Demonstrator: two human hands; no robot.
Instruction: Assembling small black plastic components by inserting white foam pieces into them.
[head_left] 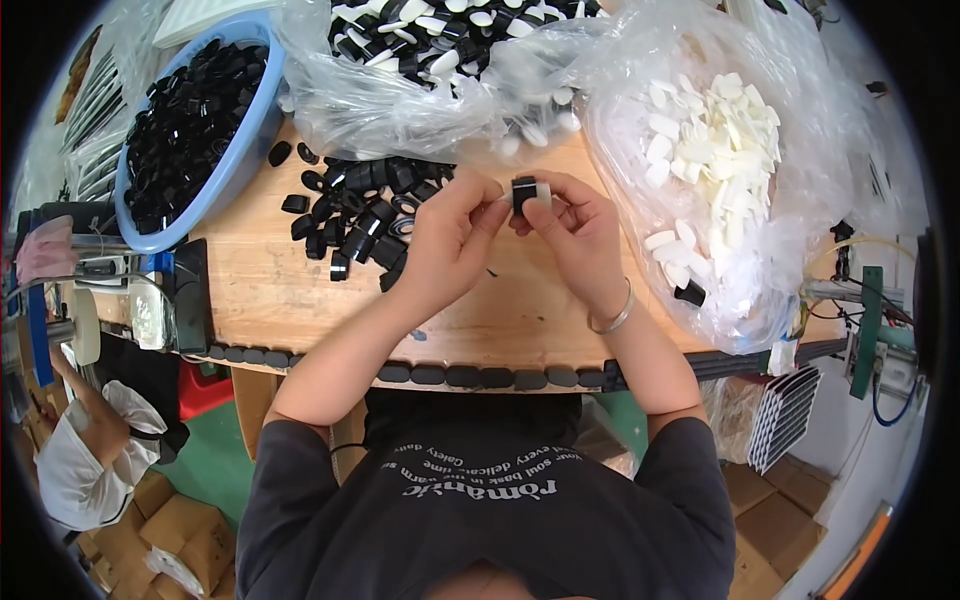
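Above the middle of the wooden table, my right hand (578, 232) pinches a small glossy black plastic cap (524, 190) between thumb and fingers. A white plastic piece (542, 192) shows against the cap's right side, partly covered by the fingers. My left hand (458, 232) is closed in a pinch at the cap's left edge; a bit of something whitish shows at its fingertips, too small to name. Just left of that hand, loose black caps (350, 205) lie heaped on the table, some on their sides with hollow ends showing.
A blue basin (268, 110) full of black caps stands far left. At the back, a clear plastic bag (400, 110) holds mixed black and white pieces. Another bag (625, 130) with white pieces lies right. Dark padding (460, 377) lines the table's front edge. Another person's arm (95, 410) shows at left.
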